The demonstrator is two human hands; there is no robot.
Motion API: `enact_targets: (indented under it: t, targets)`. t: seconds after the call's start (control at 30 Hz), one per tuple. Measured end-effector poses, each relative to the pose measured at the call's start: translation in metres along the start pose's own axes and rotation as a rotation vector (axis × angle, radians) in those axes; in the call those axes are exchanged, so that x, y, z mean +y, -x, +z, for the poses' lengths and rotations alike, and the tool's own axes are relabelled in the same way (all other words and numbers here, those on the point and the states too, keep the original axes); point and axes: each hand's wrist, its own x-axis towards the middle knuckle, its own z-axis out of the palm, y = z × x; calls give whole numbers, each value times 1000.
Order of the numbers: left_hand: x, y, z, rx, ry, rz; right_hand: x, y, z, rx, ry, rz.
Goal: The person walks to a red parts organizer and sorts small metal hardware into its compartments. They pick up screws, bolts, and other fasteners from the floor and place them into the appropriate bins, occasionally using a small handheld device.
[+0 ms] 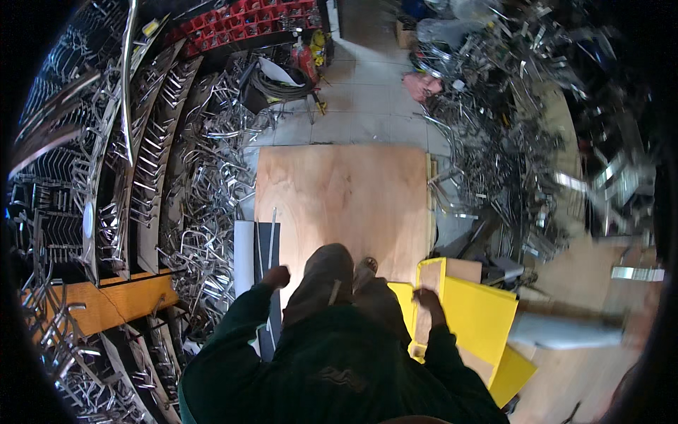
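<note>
My left hand (280,276) is out to the left of my knee, its fingers curled in and nothing seen in them. Beneath it, a thin metal strip (273,233) lies along a dark panel with a pale grey edge. On the other side, my right hand (426,298) hangs beside my thigh, fingers loosely bent and apart, with nothing visible in them. A yellow box-like piece (480,311) with brown inner faces lies just under and beside it; I cannot tell whether they touch. Before my feet a large plywood sheet (346,191) covers the floor.
Heaps of bent metal tubes (205,184) line the left, beside racks of hooked parts (145,162). More metal parts (487,141) pile up at right. Red bins (247,25), a red extinguisher (304,60) and coiled cable (279,86) stand far off. Another person's blurred arm (565,331) reaches in from the right.
</note>
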Motion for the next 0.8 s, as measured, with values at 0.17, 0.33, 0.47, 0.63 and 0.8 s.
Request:
enact_targets:
  t: [0.17, 0.33, 0.47, 0.63, 0.8]
  targets:
    - [-56, -9, 23, -224, 399, -186, -205, -149, -259, 16, -774, -213]
    - [-66, -149, -67, -44, 497, -226, -350, -263, -375, -13, -701, -122]
    - [-10, -263, -289, 720, 428, -94, -438, -352, -406, -263, -378, -172]
    - [118, -289, -583, 926, 1585, 224, -592, -412, -440, -644, -320, -510]
    - [120, -330, -712, 940, 1111, 225, -682, -493, -501, -707, -87, -554]
